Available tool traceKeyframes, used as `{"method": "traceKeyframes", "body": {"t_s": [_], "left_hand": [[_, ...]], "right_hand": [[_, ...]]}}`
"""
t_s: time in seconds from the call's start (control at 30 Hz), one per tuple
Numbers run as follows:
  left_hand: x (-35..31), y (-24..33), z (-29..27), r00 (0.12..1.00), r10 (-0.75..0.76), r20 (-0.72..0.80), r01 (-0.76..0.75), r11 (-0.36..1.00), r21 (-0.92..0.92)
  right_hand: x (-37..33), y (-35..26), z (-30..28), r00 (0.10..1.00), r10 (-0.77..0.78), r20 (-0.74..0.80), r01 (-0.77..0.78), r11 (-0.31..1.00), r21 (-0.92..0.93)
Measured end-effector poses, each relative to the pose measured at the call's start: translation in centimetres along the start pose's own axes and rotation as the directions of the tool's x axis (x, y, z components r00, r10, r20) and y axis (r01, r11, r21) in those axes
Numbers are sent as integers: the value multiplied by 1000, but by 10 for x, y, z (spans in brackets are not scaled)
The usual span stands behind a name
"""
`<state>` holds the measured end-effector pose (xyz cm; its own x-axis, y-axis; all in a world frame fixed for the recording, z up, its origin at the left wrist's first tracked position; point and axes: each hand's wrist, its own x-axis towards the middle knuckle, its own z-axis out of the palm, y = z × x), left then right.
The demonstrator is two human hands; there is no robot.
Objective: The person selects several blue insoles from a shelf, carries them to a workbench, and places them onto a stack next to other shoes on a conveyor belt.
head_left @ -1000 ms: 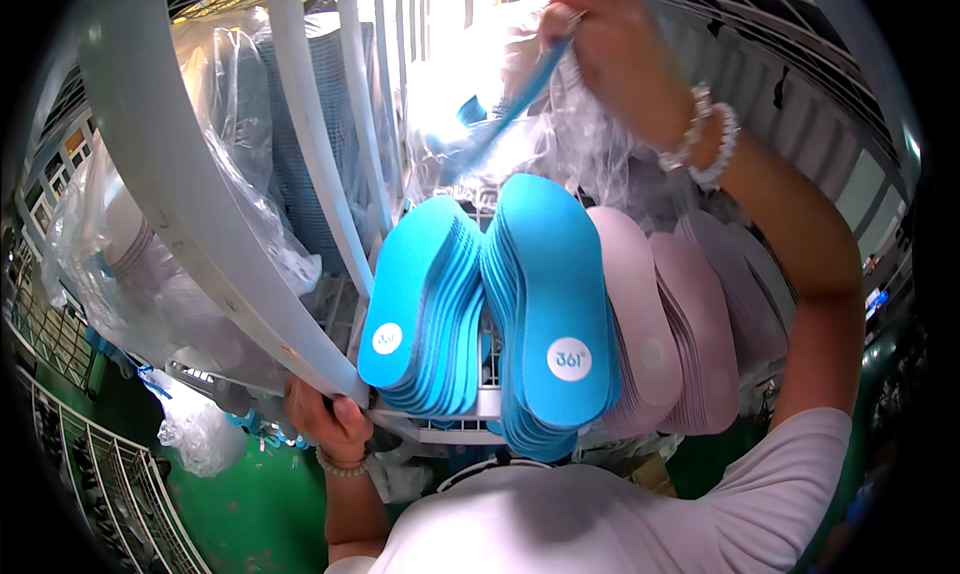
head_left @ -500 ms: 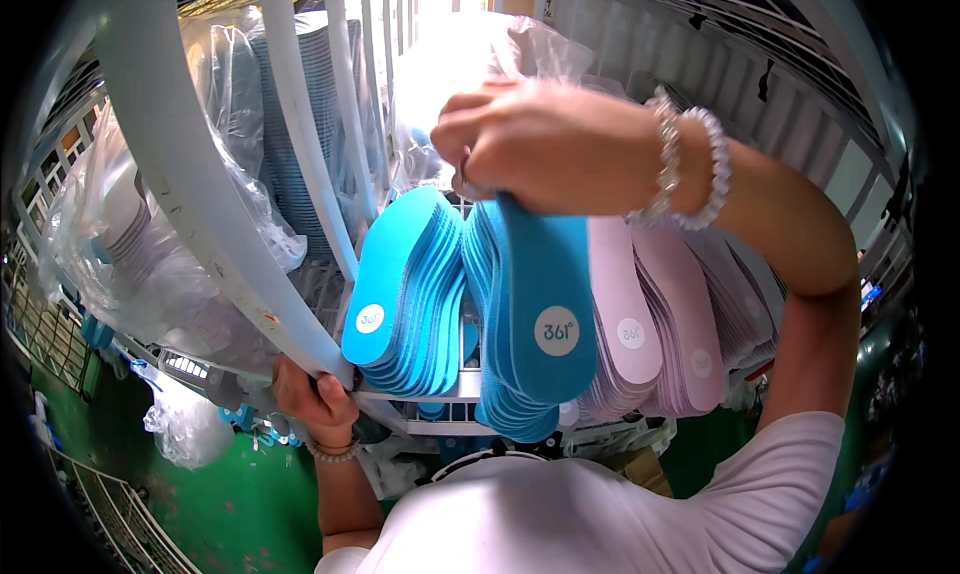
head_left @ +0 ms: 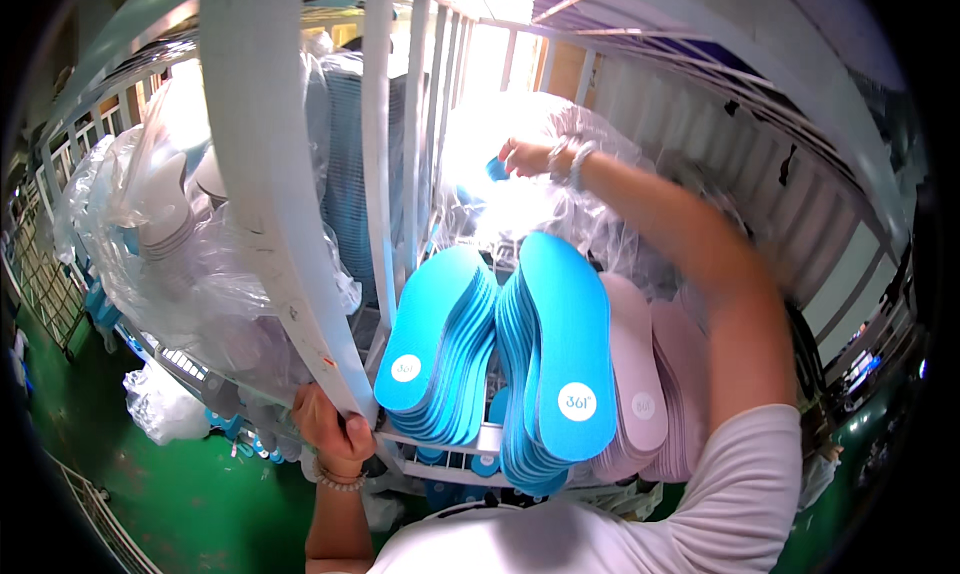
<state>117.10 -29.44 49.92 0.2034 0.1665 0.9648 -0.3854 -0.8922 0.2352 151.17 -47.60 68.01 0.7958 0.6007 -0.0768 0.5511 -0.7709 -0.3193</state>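
Observation:
My left hand [head_left: 333, 423] is closed around the white post [head_left: 290, 264] of the rack, low on its front edge. My right hand [head_left: 525, 158] reaches far back, over clear plastic bags. Its fingers are pinched on a small blue piece [head_left: 496, 169]; glare and distance hide its full shape. Closer to me, on the shelf, stand a left stack of blue insoles [head_left: 430, 324] and a right stack of blue insoles [head_left: 568, 324]. The top insole on the right lies slightly askew. Pale pink insoles [head_left: 634, 374] stand beside them, partly behind my right arm.
Bagged insoles [head_left: 170, 224] fill the neighbouring rack on the left, with a tall grey-blue stack [head_left: 345, 164] behind the bars. Clear plastic bags [head_left: 570, 214] lie at the back of my shelf. A corrugated wall [head_left: 690, 124] bounds the right, and wire mesh hangs overhead.
My right hand has moved from the right blue stack to the back of the shelf. The view has shifted, and the right stack's top insole lies flatter. My left hand stays on the post.

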Motion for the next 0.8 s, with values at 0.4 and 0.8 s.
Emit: {"method": "traceKeyframes", "body": {"t_s": [0.4,0.8], "left_hand": [[0,3,-3,999,-33,-7,33,999,18],[1,5,-1,999,-12,-47,14,998,55]], "right_hand": [[133,85,82,901,409,-145,-359,890,282],[132,59,75,961,277,12,-268,914,306]]}}
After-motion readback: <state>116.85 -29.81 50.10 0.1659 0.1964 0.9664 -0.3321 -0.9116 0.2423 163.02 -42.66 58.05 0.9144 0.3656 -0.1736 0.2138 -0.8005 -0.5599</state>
